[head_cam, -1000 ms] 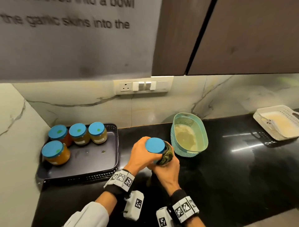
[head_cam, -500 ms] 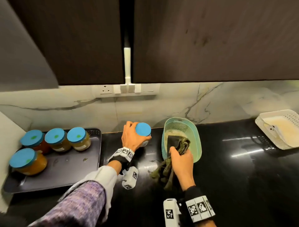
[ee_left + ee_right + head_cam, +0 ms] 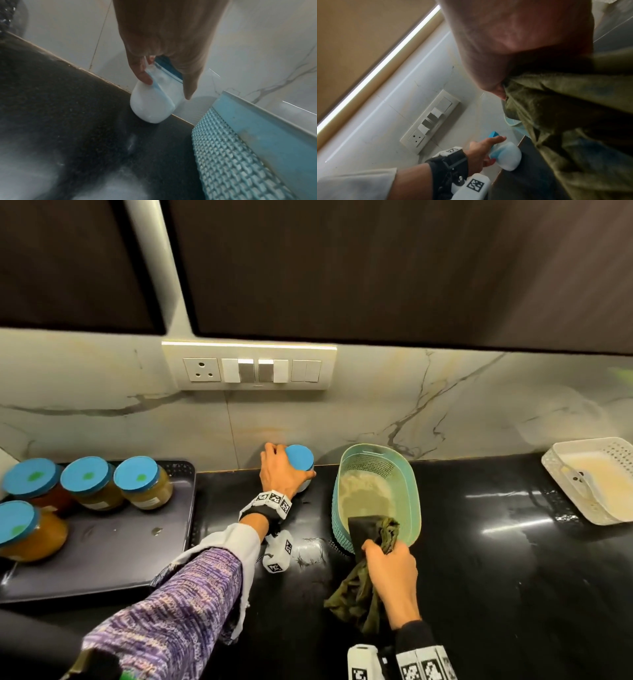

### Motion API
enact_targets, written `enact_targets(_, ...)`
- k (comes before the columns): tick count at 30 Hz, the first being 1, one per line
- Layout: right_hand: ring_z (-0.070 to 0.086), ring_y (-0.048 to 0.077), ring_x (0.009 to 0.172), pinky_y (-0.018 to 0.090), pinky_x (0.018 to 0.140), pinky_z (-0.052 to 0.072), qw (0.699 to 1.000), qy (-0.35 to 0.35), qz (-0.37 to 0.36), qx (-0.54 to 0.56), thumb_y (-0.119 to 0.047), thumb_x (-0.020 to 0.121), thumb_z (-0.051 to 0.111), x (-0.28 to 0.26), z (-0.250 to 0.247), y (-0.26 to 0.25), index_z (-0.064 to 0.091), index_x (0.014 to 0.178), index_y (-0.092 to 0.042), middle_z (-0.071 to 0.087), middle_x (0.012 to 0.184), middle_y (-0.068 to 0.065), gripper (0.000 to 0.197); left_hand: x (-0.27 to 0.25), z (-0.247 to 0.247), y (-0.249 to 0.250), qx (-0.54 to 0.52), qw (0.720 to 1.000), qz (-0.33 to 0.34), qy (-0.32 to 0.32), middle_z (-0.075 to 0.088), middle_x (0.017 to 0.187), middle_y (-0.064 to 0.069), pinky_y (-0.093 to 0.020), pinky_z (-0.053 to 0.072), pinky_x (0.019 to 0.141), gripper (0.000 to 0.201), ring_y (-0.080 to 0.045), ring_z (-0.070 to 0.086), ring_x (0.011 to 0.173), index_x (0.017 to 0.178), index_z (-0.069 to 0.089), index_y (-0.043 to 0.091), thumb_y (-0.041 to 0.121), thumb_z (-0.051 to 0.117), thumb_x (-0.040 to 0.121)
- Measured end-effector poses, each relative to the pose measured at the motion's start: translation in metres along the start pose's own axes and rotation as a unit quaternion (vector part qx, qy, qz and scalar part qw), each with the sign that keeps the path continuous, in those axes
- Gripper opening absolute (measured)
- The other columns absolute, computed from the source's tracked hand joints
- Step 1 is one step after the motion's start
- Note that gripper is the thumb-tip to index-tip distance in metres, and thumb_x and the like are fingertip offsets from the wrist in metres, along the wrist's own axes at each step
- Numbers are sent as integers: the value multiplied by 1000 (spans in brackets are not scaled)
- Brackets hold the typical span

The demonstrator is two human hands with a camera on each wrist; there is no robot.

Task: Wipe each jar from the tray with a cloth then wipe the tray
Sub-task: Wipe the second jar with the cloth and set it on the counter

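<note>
My left hand [image 3: 281, 470] grips a blue-lidded jar [image 3: 300, 461] of white contents at the back of the black counter, against the marble wall; in the left wrist view the jar [image 3: 152, 102] leans with its base on the counter. My right hand [image 3: 390, 570] holds an olive-green cloth [image 3: 356, 594] at the near end of the teal basket [image 3: 412, 501]; part of the cloth hangs over the rim. On the dark tray [image 3: 102, 549] at the left stand several blue-lidded jars [image 3: 144, 482] with yellow and orange contents.
A white perforated basket [image 3: 596, 484] with a utensil sits at the far right. A switch plate [image 3: 250, 366] is on the wall above the jar. Dark cabinets hang overhead. Small specks lie on the tray floor [image 3: 157, 530].
The jar went from being wiped in both hands in front of me to the back of the counter in my left hand. My right hand carried the cloth to the teal basket.
</note>
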State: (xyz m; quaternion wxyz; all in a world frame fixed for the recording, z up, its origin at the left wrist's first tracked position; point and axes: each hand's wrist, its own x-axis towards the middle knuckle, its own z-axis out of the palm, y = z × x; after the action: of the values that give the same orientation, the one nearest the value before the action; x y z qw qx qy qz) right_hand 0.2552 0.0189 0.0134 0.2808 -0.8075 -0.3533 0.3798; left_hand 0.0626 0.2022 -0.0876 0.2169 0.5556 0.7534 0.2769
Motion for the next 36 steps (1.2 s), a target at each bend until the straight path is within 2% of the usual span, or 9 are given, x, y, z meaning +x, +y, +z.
enact_targets(9, 63, 24, 89, 40, 87, 50, 997, 7, -52, 52, -22, 92, 69, -12, 8, -14, 62, 83, -22, 67, 89, -2, 12, -33, -24, -6, -72, 997, 5, -9, 50, 130, -12, -46, 50, 98, 94, -30, 50, 124, 132, 54, 5, 51, 97, 63)
enact_targets(13, 62, 16, 88, 37, 88, 48, 992, -31, -58, 109, -12, 92, 69, -19, 24, -26, 62, 85, -23, 67, 92, -2, 15, -86, -54, -33, -179, 981, 39, 59, 59, 105, 0, -30, 51, 80, 32, -16, 60, 93, 95, 67, 14, 34, 88, 81)
enact_targets(15, 67, 24, 93, 42, 92, 54, 991, -54, -59, 106, -12, 88, 71, -26, 46, -34, 69, 89, -20, 72, 94, 2, 8, -111, -73, -57, -188, 979, 23, 80, 61, 91, 3, -32, 50, 73, 30, -15, 61, 80, 71, 60, 18, 27, 82, 88)
enact_targets(17, 70, 27, 93, 50, 95, 58, 990, -82, -61, 97, -17, 83, 73, -32, 71, -40, 73, 91, -18, 76, 92, 4, 8, -127, -90, -84, -174, 980, 11, 97, 61, 87, 3, -42, 52, 71, 36, -16, 61, 76, 66, 52, 18, 20, 78, 91)
enact_targets(22, 73, 24, 95, 49, 94, 60, 975, -180, -84, 98, -17, 83, 77, -70, 140, -70, 76, 96, -18, 78, 95, 2, 14, -147, -149, -150, -148, 985, -2, 92, 55, 102, -1, -38, 50, 72, 30, -15, 57, 87, 94, 60, 18, -6, 66, 78)
enact_targets(26, 77, 29, 91, 54, 88, 63, 958, -254, -62, 121, -24, 74, 79, -104, 198, -90, 79, 94, -16, 81, 92, 7, 21, -145, -206, -203, -111, 980, -26, 164, 58, 105, -3, -41, 55, 73, 35, -24, 63, 97, 101, 63, 16, -4, 70, 73)
enact_targets(30, 76, 26, 91, 37, 73, 64, 949, -281, -28, 142, -11, 88, 76, -135, 234, -106, 70, 111, -9, 78, 102, 11, 24, -130, -255, -249, -43, 976, -71, 201, 60, 122, -16, -49, 54, 91, 51, -39, 60, 116, 117, 63, 6, -3, 76, 69)
enact_targets(33, 76, 26, 91, 37, 76, 63, 948, -285, -42, 135, -9, 91, 73, -151, 250, -108, 71, 109, -10, 78, 103, 12, 18, -105, -281, -283, 31, 978, -124, 163, 46, 154, -22, -55, 44, 110, 75, -43, 44, 141, 142, 54, 3, 7, 81, 72)
enact_targets(36, 76, 27, 92, 38, 78, 64, 950, -281, -53, 128, -8, 91, 72, -164, 258, -106, 71, 111, -7, 78, 101, 13, 20, -81, -300, -309, 111, 976, -143, 123, 48, 149, -23, -55, 41, 111, 77, -45, 46, 138, 141, 54, 7, 21, 83, 72)
